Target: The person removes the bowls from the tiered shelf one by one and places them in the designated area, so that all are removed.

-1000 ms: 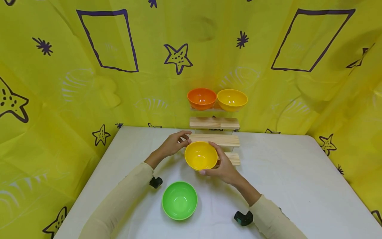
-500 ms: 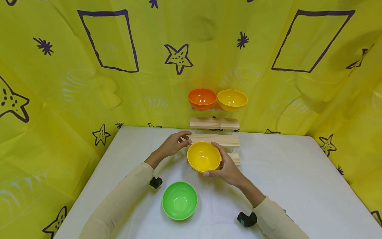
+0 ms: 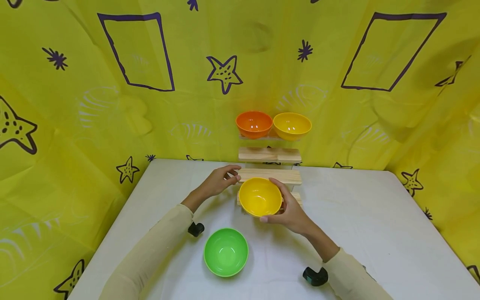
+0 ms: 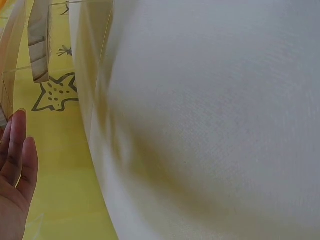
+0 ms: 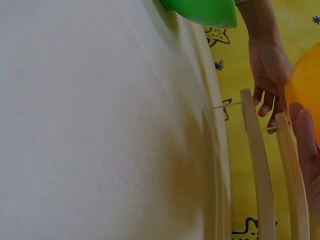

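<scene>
A yellow bowl (image 3: 260, 197) is in my right hand (image 3: 294, 212), thumb at its near side and fingers at the far right of the rim. It overlaps the lowest slats of a stepped wooden rack (image 3: 270, 176) with clear side panels. My left hand (image 3: 217, 181) is at the rack's left side, its fingertips right at the end of a slat. The left wrist view shows its fingers (image 4: 30, 160) fairly straight. Up on the top step sit an orange bowl (image 3: 254, 124) and another yellow bowl (image 3: 292, 126), side by side.
On the white-covered table (image 3: 356, 225), a green bowl (image 3: 226, 253) stands in front of the rack, between my forearms. A yellow patterned curtain (image 3: 202, 112) hangs close behind the rack and along both sides. Black devices (image 3: 315, 276) stick out from the wrists.
My right hand has shifted slightly to the right with the yellow bowl, so more of the lowest slat shows on its left. The left hand and the other bowls stay put.
</scene>
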### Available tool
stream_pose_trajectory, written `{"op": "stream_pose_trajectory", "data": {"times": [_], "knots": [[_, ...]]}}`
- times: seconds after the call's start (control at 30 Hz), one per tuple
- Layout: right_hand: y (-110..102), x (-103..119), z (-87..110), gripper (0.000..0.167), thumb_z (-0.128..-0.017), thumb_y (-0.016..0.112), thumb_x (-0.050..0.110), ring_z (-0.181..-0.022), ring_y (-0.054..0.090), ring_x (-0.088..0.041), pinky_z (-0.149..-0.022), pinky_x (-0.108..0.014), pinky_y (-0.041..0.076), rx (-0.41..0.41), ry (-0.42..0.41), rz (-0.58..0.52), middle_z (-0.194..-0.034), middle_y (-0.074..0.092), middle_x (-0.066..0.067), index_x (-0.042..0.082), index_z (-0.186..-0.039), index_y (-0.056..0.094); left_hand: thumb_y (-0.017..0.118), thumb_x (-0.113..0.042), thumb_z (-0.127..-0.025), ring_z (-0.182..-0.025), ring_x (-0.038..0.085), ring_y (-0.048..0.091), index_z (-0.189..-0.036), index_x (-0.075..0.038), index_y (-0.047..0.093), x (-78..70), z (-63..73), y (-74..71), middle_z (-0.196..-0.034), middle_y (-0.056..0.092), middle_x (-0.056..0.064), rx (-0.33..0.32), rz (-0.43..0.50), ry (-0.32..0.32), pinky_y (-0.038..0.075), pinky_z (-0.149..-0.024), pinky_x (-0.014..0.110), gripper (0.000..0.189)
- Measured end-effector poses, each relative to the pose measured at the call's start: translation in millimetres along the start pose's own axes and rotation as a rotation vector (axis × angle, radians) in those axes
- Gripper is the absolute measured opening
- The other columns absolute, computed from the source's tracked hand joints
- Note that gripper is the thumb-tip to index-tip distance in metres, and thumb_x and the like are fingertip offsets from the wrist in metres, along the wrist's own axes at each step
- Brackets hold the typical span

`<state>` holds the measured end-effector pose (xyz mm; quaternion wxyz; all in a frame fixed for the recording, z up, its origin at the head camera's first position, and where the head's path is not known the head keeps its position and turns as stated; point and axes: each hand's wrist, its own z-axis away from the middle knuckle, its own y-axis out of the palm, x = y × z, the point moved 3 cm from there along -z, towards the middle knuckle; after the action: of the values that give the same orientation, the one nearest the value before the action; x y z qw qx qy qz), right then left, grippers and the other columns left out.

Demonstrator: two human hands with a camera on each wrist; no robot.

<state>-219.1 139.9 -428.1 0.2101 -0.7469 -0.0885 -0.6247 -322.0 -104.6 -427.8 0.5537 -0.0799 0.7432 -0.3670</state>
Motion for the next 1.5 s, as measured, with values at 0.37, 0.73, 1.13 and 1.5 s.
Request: {"op": "stream_pose_trajectory", "data": {"times": [0.37,0.73,1.13,1.5], "knots": [[-8,-1,5.5,0.101,-0.079,0.087,0.017,-0.118,0.054,-0.035,-0.088,-0.028,0.056,-0.004,-0.014,0.049,-0.152,0.035,-0.016,0.018,-0.157,0.023,0.062,-0.028,-0.102,-0.087,0.019,0.065,-0.144,-0.01,0.054,-1.6,0.5,-0.4,-0.122,0.069,0.014,-0.004,-0.008,-0.007,0.049,-0.066,0.025,0.047],[-12,3,13.8,0.102,-0.078,0.088,0.018,-0.115,0.056,-0.035,-0.086,-0.027,0.057,0.003,-0.011,0.082,-0.151,0.034,-0.017,0.017,-0.157,0.023,0.062,-0.027,-0.102,-0.087,0.019,0.064,-0.144,-0.009,0.054,-2.0,1.8,-0.4,-0.122,0.069,0.015,-0.002,-0.009,0.0,0.05,-0.067,0.025,0.047],[-12,3,20.6,0.102,-0.078,0.087,0.014,-0.118,0.054,-0.039,-0.087,-0.031,0.058,0.043,-0.033,0.047,-0.151,0.034,-0.015,0.018,-0.157,0.023,0.062,-0.028,-0.102,-0.086,0.018,0.063,-0.144,-0.011,0.054,-1.3,1.5,-0.1,-0.122,0.069,0.014,-0.002,-0.007,0.0,0.049,-0.066,0.024,0.047],[-14,-1,29.9,0.102,-0.078,0.087,0.012,-0.12,0.053,-0.037,-0.087,-0.031,0.058,0.051,-0.039,0.038,-0.15,0.035,-0.013,0.022,-0.158,0.023,0.061,-0.026,-0.102,-0.087,0.018,0.063,-0.144,-0.011,0.054,0.4,1.7,-0.1,-0.121,0.069,0.013,-0.003,0.003,-0.002,0.049,-0.065,0.025,0.046]]}}
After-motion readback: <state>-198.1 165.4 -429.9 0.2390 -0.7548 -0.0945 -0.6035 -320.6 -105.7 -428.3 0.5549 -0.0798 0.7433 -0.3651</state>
